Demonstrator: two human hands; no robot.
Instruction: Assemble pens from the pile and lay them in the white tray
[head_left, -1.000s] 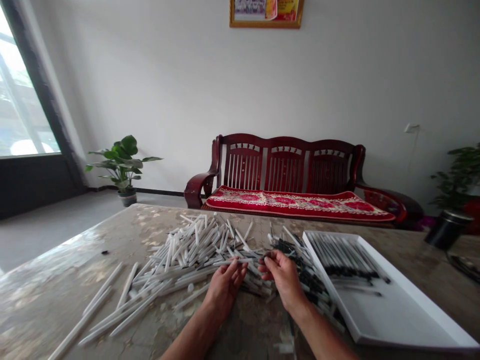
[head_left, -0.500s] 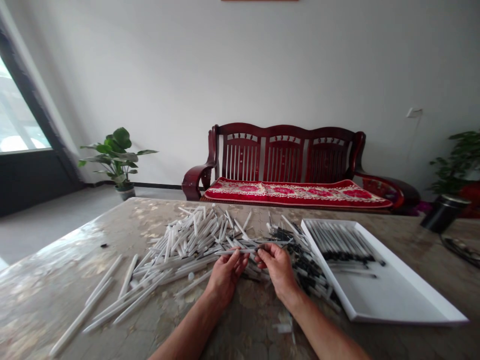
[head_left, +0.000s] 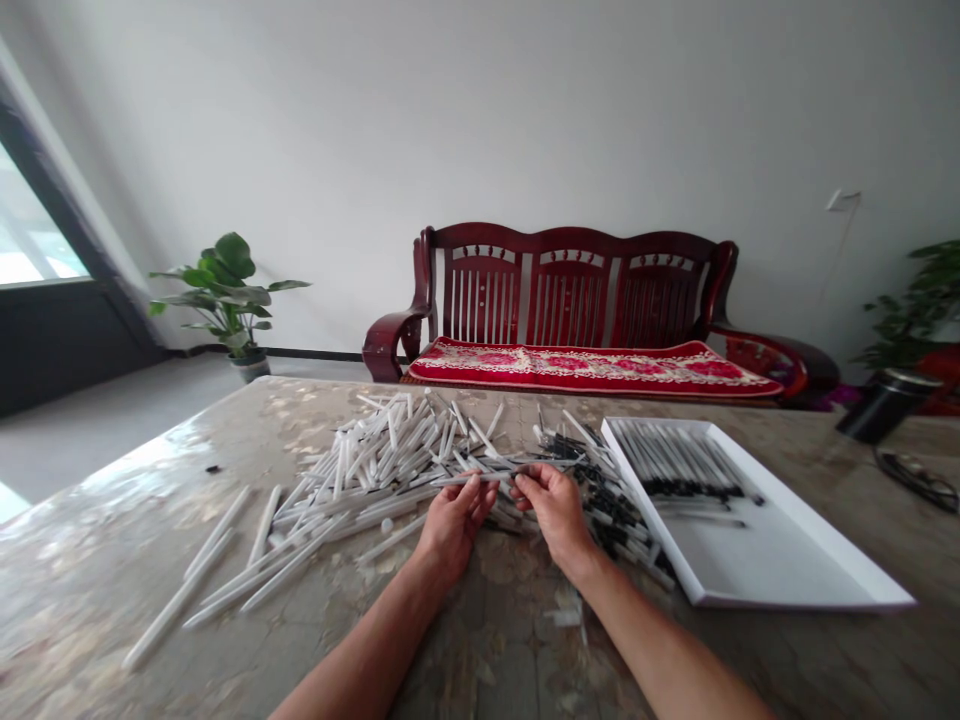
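A thin pen (head_left: 491, 477) with a pale barrel lies level between my hands, just in front of the heap. My left hand (head_left: 453, 522) pinches the barrel between thumb and fingers. At its dark right end, the fingertips of my right hand (head_left: 556, 508) are closed on the pen; they partly cover that end. Behind and to the left spreads a heap of white pen barrels (head_left: 386, 450). Dark pen caps (head_left: 604, 495) and some pale pieces are heaped beyond my right hand.
A shallow white tray (head_left: 802, 592) on the right holds a row of pens with black ends (head_left: 679, 458). A black cylinder (head_left: 889, 405) and a dark cable (head_left: 915, 482) are at the far right. Small clear scraps (head_left: 568, 618) lie near my right forearm. A wooden bench (head_left: 570, 290) stands behind the table.
The camera view has tilted down a little less steeply or shifted, so the table and tray sit higher in the picture. Both hands keep the same hold on the pen.
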